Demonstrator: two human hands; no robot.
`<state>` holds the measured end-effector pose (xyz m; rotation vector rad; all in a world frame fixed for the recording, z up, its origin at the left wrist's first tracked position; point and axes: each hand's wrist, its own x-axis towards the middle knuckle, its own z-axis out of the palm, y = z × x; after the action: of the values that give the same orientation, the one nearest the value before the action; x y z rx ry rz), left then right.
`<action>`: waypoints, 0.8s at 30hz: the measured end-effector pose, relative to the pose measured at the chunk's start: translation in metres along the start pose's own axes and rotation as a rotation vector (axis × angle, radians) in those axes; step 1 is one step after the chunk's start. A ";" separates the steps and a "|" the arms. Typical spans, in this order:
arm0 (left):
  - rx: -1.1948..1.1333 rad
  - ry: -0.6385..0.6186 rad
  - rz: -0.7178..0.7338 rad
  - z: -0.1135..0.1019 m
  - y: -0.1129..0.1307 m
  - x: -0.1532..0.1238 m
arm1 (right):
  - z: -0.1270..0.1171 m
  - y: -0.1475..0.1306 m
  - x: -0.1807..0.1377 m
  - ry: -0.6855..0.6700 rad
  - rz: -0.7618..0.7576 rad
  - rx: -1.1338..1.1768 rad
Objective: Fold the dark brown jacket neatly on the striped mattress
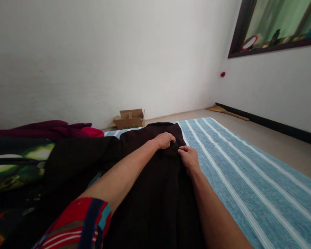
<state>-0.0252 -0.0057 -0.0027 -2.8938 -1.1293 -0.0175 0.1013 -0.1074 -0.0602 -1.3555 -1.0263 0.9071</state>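
Plainly, both hands are at work on the far part of a dark garment [152, 197]. The right hand [188, 156] pinches its right-hand edge between thumb and fingers; the left hand [165, 140], knuckles up, has its fingertips drawn together on the cloth just beyond and to the left. A short line of fabric runs between the two grips.

Past the right hand, the striped sheet [235, 169], blue and white, spreads wide as far as its right edge and rounded far corner, so the open room is on that side. Ahead, the garment's top end reaches close to the sheet's far edge, with little space beyond the left hand. To the left, room is tighter: the left forearm crosses the garment, its sleeve [85, 221] striped, and patterned cloth [18, 169] lies alongside, with maroon cloth [44, 130] heaped behind it.

Relative to the grips, the garment lies directly under and between them, and most of it extends back toward the person, between the forearms.

Beyond the sheet are an open cardboard box [129, 122] by the wall [106, 62] and a broom [226, 111] on the floor [274, 141]. A window [280, 20] is high at right.
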 end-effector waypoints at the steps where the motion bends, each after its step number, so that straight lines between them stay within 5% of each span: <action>1: -0.004 -0.001 0.006 0.000 0.001 -0.001 | 0.000 0.000 0.000 -0.004 -0.003 0.000; 9: -0.018 0.016 -0.050 0.002 0.006 -0.005 | 0.001 0.004 0.001 -0.002 -0.028 -0.021; 19: -0.166 0.118 -0.285 0.006 -0.002 -0.028 | 0.002 0.007 0.004 -0.005 -0.046 -0.043; 24: -0.330 0.276 -0.500 0.008 -0.006 -0.024 | 0.002 0.007 0.003 -0.007 -0.050 -0.051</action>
<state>-0.0469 -0.0166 -0.0113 -2.6419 -1.8948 -0.6476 0.1011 -0.1036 -0.0668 -1.3637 -1.0910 0.8543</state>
